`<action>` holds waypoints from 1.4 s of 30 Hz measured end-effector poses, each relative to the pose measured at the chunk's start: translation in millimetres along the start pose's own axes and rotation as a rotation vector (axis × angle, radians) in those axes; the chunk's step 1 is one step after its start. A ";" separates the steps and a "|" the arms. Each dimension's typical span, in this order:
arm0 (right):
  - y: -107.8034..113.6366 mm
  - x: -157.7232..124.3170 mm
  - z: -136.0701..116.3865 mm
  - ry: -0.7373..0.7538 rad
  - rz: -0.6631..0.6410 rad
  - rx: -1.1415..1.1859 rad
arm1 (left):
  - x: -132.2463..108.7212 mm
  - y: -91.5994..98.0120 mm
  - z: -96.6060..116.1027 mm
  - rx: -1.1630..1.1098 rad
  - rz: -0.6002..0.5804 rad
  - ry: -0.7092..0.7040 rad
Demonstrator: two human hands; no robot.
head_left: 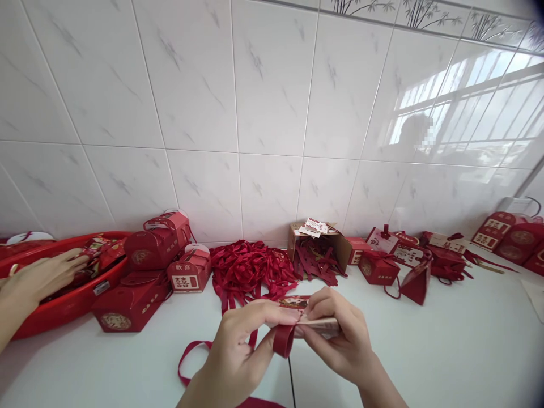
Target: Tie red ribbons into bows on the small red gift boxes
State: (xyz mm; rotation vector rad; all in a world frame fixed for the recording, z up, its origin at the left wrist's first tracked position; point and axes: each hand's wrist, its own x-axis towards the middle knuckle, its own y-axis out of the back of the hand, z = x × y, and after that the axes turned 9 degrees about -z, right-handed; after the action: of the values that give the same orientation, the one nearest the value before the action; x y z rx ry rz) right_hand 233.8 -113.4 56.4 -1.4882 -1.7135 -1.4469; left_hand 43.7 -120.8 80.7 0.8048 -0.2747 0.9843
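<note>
Two hands meet above the tabletop [403,351]: left hand [244,340] pinched at a dark red strap loop [283,341], right hand [340,331] closed on the printed box [328,325]. Loop sits at box's near-left edge, nearer left hand; box's long axis seems crosswise, partly hidden.

The table [433,351] is offering open room right of the right hand [346,334]. Ahead, a ribbon heap [253,269] and a carton [339,247] are blocking passage; farther left, red boxes [131,300], a tub [59,320] and another person's hand [53,276] are standing in the way.
</note>
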 end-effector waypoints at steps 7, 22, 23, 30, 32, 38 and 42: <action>0.2 2.6 -7.3 0.053 0.064 -0.009 | -0.9 0.0 3.2 -0.109 -0.008 -0.063; -0.6 3.0 -8.2 0.105 0.065 0.001 | 4.6 1.6 8.0 -0.204 0.006 -0.064; -0.5 2.9 -8.3 0.104 0.068 0.001 | 4.8 1.5 8.4 -0.213 0.006 -0.061; -0.5 3.8 -8.8 0.118 0.064 -0.002 | 2.9 0.9 9.9 -0.214 0.026 0.012; -1.1 4.0 -8.6 0.119 0.072 0.007 | 1.9 0.5 9.2 -0.221 0.046 0.044; -2.2 0.8 -6.7 0.116 0.087 0.014 | 2.1 2.7 5.1 -0.195 0.042 0.006; -2.9 -1.0 -7.1 0.092 0.104 0.029 | 3.6 3.2 4.1 -0.213 -0.038 -0.067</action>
State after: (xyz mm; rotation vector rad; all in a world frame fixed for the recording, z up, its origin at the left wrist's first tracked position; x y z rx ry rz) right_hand 229.5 -119.8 56.8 -1.4502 -1.5733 -1.4080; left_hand 43.6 -120.5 87.0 0.6466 -0.4137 0.8770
